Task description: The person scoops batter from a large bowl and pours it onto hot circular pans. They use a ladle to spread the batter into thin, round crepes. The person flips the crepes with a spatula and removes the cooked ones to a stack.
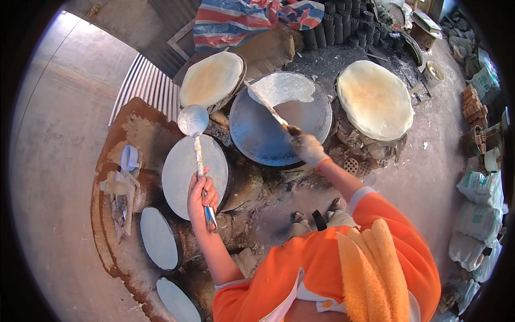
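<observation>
My left hand (203, 192) is wrapped round the handle of a batter-coated ladle (193, 121), its bowl held up over the edge of a round griddle with a pale surface (188, 185). My gloved right hand (310, 150) grips the dark end of a long, batter-smeared spreader stick (270, 107). That stick reaches across a large dark griddle (257, 140) to its far left edge. White batter (284, 88) covers the far part of this griddle, while the near part is bare. A whole thin flatbread (374, 100) lies on the griddle to the right, and another flatbread (211, 79) at the back left.
Two more pale-topped griddles (159, 239) curve along the near left. A white tub (130, 158) stands on the ledge beyond. At the back are stacked coal briquettes (335, 29) and a striped plastic sheet (230, 24). Filled bags (480, 220) line the right side.
</observation>
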Tool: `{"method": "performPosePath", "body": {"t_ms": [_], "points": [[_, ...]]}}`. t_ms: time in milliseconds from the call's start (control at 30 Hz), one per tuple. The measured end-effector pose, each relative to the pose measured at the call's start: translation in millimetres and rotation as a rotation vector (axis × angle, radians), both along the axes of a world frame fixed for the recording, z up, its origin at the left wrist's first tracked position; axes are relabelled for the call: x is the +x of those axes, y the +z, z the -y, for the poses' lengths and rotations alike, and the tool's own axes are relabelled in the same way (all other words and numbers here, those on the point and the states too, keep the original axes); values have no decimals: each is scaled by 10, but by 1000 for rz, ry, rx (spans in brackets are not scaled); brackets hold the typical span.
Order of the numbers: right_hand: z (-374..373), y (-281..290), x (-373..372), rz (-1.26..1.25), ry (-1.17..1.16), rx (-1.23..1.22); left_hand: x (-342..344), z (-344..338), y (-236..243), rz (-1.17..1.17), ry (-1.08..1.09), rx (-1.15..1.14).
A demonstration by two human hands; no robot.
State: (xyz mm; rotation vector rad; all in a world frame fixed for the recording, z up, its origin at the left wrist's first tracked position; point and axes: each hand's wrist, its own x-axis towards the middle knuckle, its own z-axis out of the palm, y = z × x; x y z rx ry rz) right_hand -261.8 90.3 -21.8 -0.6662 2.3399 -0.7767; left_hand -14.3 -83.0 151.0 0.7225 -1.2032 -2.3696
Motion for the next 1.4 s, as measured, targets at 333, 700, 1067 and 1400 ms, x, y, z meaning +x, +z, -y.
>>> {"method": "performPosePath", "body": {"t_ms": [333, 700, 1067, 1400], "points": [[-110, -279, -390, -410, 137, -21, 0, -221, -96, 43, 51, -55], [-187, -453, -826, -364, 212, -371, -97, -642, -28, 261, 129, -111], [-231, -174, -634, -272, 262, -478, -725, -31, -612, 491, 40, -449], [-350, 41, -301, 133, 249, -369, -237, -186, -1570, 907, 78, -1627]]}}
